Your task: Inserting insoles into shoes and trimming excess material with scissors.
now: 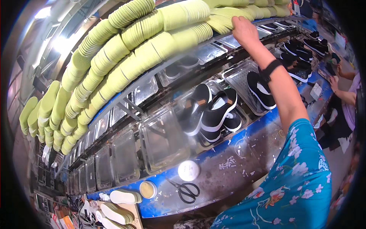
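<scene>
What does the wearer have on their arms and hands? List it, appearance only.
Only one arm shows, apparently the right. The right hand is bare, with no glove or ring visible. A black band circles the wrist. The forearm is uncovered up to a short teal sleeve printed with white and pink flowers. The left hand is out of view.

Blue workbench (263, 126) bears scissors (185, 189) (black-handled), white lid (188, 170).
</scene>
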`<action>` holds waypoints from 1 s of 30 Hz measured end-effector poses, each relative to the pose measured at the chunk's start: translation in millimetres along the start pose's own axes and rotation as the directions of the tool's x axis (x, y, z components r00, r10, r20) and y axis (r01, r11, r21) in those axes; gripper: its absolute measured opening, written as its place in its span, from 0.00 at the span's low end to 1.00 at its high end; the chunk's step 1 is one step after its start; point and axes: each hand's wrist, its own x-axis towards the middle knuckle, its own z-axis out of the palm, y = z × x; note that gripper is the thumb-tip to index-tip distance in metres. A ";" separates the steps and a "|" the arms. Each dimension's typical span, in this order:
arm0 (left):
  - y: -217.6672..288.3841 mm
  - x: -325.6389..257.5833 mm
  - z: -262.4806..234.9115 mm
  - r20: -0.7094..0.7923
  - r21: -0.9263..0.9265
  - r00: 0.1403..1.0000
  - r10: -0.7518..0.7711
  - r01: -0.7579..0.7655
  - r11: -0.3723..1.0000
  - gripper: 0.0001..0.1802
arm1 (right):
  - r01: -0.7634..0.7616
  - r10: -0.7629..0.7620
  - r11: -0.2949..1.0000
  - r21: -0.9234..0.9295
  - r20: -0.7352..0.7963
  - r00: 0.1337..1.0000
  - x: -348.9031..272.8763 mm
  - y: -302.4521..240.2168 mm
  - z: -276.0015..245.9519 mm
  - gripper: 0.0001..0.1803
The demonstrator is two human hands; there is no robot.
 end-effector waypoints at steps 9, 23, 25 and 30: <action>132.2 -56.6 -73.0 0.025 -0.230 1.000 0.017 -0.011 0.973 0.24 | -0.033 0.100 0.935 0.352 -0.172 0.980 -116.5 11.1 -138.6 0.22; 171.0 -84.0 -159.0 -0.605 -0.184 0.695 0.388 -0.597 0.781 0.54 | -0.411 -0.542 0.109 0.905 0.401 0.739 -216.0 -167.8 -306.9 0.25; 188.3 -111.5 -183.7 -0.654 -0.077 0.614 0.442 -0.635 0.769 0.57 | -0.616 -0.729 -0.001 0.788 0.421 0.539 -234.1 -233.6 -311.7 0.25; 152.5 -152.6 -184.8 -0.669 -0.177 0.732 0.129 -0.325 0.929 0.50 | -0.587 -0.992 0.091 0.804 0.023 -0.123 -294.9 -401.1 -357.4 0.22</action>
